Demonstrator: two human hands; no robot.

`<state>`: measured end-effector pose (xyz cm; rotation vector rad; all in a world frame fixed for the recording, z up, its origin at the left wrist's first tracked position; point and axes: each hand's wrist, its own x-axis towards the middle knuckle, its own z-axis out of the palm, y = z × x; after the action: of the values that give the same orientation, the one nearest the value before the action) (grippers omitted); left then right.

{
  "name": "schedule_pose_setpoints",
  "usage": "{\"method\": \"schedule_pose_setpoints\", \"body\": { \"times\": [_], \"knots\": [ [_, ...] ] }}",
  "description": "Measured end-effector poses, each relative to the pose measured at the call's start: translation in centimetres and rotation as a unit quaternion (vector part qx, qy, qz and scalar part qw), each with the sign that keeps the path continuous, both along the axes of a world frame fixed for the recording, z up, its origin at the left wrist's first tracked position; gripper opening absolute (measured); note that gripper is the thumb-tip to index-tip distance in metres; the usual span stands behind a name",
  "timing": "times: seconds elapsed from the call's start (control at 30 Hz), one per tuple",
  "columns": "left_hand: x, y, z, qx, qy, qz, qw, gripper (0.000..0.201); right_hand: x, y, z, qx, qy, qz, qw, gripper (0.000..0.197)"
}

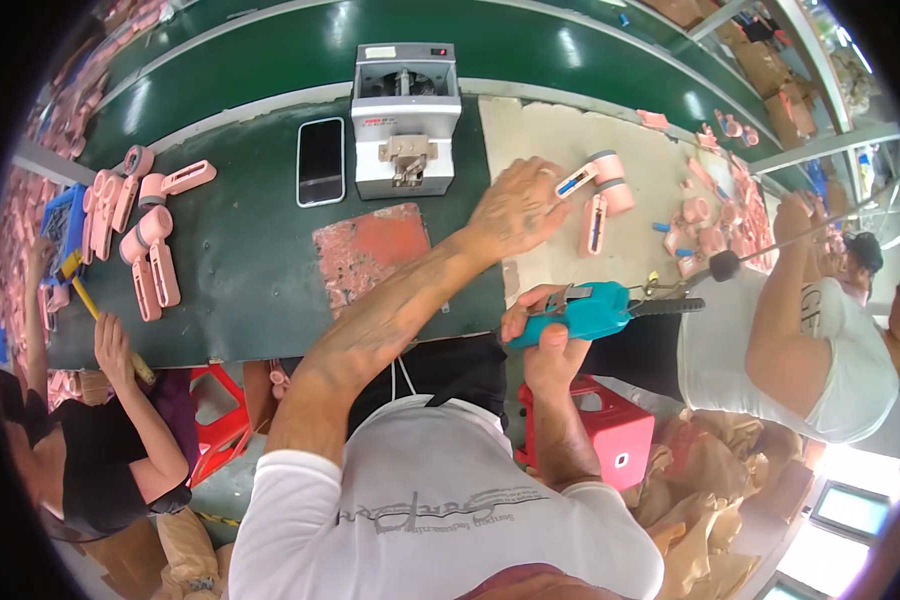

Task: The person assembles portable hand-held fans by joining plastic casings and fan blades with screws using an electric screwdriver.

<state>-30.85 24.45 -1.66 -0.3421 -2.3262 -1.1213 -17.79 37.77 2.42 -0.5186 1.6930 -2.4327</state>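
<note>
At the far left, a co-worker in a dark top holds a yellow tool (85, 298) in one hand (113, 350), beside the green table. Near that edge stands a blue bin (63, 225), and next to it a cluster of pink parts (150, 235) lies on the green surface. Further right, a phone (321, 162) with a dark screen lies face up, just left of a grey-and-white machine (406, 150). Nearer to you is a worn red sheet (370, 250), and your left forearm passes over its lower right side.

Your left hand (518, 205) reaches across onto the pale cardboard (535, 130), its fingertips at one end of a pink piece (613, 192) with a grey band and two slotted arms; you can't tell from here whether they pinch it. The piece lies on the cardboard just right of that hand. Below, at the table's near edge, your right hand (555, 360) is wrapped around a teal power tool (595, 308), its black ribbed end pointing right. To the right, more pink parts (715, 215) lie heaped near another co-worker (800, 340) in a light top.
</note>
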Motion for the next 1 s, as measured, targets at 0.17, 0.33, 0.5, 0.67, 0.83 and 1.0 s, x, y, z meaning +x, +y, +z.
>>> {"method": "schedule_pose_setpoints", "body": {
  "times": [0.17, 0.33, 0.5, 0.67, 0.83, 1.0],
  "knots": [
    [-7.5, 4.4, -2.8, -0.080, -0.134, 0.049, 0.987, 0.038, 1.0, 0.5, 0.2, 0.025, -0.001, -0.015, 1.000, 0.069],
    [-6.0, 1.9, -3.1, -0.036, -0.112, 0.056, 0.991, 0.030, 0.9, 1.4, 0.6, 0.067, -0.017, -0.038, 0.997, 0.082],
    [4.7, -5.5, 1.9, 0.019, -0.037, 0.018, 0.999, 0.025, -0.6, 1.0, 0.3, 0.063, -0.020, -0.037, 0.997, 0.080],
    [14.0, -12.3, 2.6, 0.044, -0.243, 0.063, 0.967, 0.025, -3.7, -3.2, 1.7, -0.008, 0.025, 0.012, 1.000, 0.074],
    [15.9, -14.4, 0.9, -0.079, -0.120, 0.064, 0.988, 0.024, -9.5, -11.4, 1.9, -0.054, 0.114, 0.014, 0.992, 0.055],
    [16.5, -14.2, 0.3, -0.132, -0.064, 0.074, 0.986, 0.035, -12.0, -17.9, 2.9, 0.002, 0.181, 0.009, 0.983, 0.035]
  ]
}}
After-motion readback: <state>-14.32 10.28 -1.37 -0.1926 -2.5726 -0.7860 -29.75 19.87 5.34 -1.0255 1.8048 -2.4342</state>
